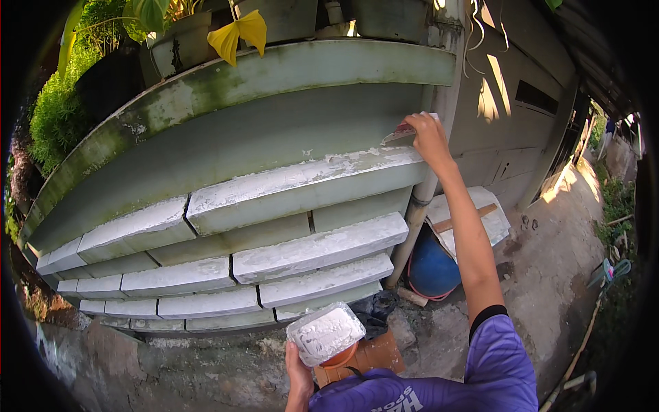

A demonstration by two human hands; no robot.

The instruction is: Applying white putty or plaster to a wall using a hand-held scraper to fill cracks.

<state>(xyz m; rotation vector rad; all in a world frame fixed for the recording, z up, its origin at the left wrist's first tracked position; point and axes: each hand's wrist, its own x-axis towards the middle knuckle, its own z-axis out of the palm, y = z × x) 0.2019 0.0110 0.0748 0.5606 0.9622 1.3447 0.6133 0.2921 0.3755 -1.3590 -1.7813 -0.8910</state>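
Observation:
My right hand (428, 139) is raised at the upper right, its fingers closed around a flat putty knife (398, 133). The blade's edge points left, just above the right end of a long ledge (309, 175) whose top is coated in uneven white paste. Low in front of me, my left hand (297, 369) grips the side of a shallow rectangular tub (325, 335) smeared with white paste. Below that ledge, stepped rows of blocks (319, 246) also carry white on their upper faces. Their lower fronts show grey-green, with dark gaps between blocks.
Potted plants (180, 44) stand above the mossy top rim (274, 69) of the wall. A vertical pipe (416, 213) runs down its right end. Beside the pipe sits a blue drum (432, 264) under a board. An orange bucket (341, 358) partly shows behind the tub.

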